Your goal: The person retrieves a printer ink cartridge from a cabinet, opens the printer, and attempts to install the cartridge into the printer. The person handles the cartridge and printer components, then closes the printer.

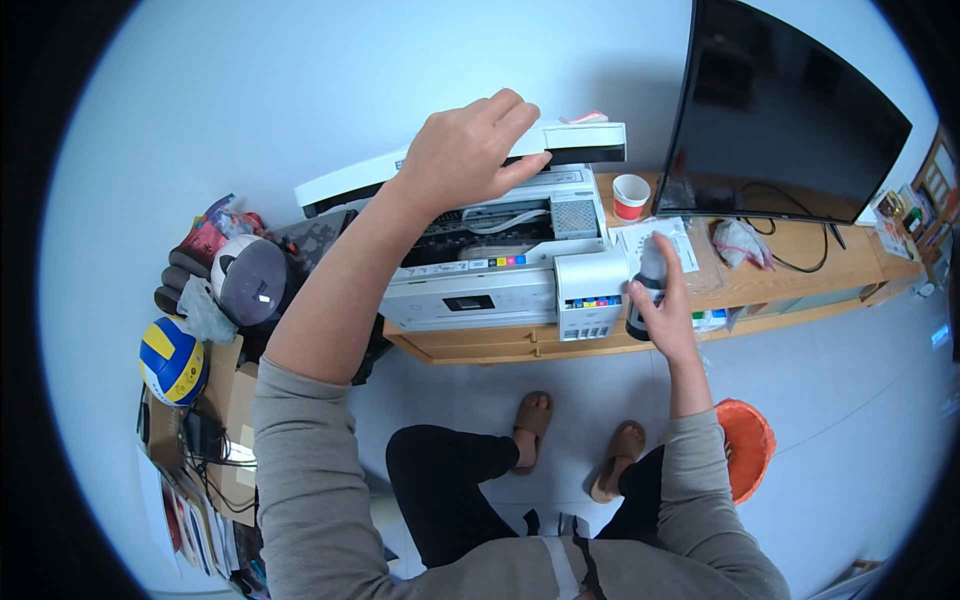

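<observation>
A white ink-tank printer [480, 296] stands on a wooden cabinet, its scanner unit [585, 136] raised. My left hand [472, 150] grips the front edge of that unit, thumb below and fingers on top. Under it the inner carriage bay [480, 240] shows, partly hidden by my forearm. In my right hand [667, 307] is a dark ink bottle [637, 327] with a translucent top, held upright beside the ink tank housing [592, 270]. Coloured labels mark the tanks at the housing's front. A white printed packet [679, 244] lies just behind the bottle.
On the cabinet [795, 255] are a red-and-white paper cup [628, 210], a crumpled plastic bag [739, 244], cables and a large monitor [787, 112]. To the left are a helmet [251, 277], a volleyball [174, 360] and an open cardboard box [225, 397]. An orange-lined bin [752, 454] stands on the floor.
</observation>
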Tool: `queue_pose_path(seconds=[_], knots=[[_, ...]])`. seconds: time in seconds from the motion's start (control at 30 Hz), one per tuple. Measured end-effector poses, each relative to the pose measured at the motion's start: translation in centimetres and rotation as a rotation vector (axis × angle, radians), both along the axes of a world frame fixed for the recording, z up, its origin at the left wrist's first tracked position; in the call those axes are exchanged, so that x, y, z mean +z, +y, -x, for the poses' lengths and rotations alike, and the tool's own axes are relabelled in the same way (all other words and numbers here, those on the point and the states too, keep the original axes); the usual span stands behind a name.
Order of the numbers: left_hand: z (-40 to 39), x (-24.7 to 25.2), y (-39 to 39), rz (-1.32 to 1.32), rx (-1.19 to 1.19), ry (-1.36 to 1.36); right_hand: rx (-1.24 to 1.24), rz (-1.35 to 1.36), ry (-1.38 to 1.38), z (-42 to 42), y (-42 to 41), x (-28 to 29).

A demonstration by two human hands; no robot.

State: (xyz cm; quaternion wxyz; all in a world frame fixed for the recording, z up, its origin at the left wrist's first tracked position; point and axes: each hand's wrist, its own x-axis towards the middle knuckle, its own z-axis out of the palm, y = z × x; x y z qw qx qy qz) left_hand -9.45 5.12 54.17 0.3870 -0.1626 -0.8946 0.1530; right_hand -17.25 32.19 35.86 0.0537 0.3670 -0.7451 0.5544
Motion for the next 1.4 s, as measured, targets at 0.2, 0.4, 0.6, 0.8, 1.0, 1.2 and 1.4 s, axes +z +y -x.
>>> queue_pose_path(seconds=[0.2,0.4,0.6,0.8,1.0,1.2,1.4], knots=[[-0.4,0.2,0.2,-0.041,0.016,-0.043,-0.178,0.106,-0.017,0.8,-2.8,0.6],[-0.7,-0.1,0.6,-0.064,-0.007,-0.065,-0.366,-0.004,0.027,2.0,-5.2,1.4],[-1.8,-1.5,1.3,-0.023,-0.021,-0.035,-0.432,-0.107,-0.058,3.0,-6.3,0.5],[-2.1,-2.9,1.6,-0.017,0.003,-0.038,-0.439,-0.083,-0.081,2.7,-5.4,0.8],[-3.0,-3.9,2.2,-0.033,0.032,-0.074,-0.415,0.060,-0.016,2.4,-3.4,2.3],[-3.7,-5.7,3.0,-0.098,0.067,-0.158,-0.408,0.114,0.063,2.1,-1.4,2.7],[-5.2,-6.8,6.9,-0.332,0.012,-0.030,-0.331,0.258,0.069,0.9,0.4,3.6]])
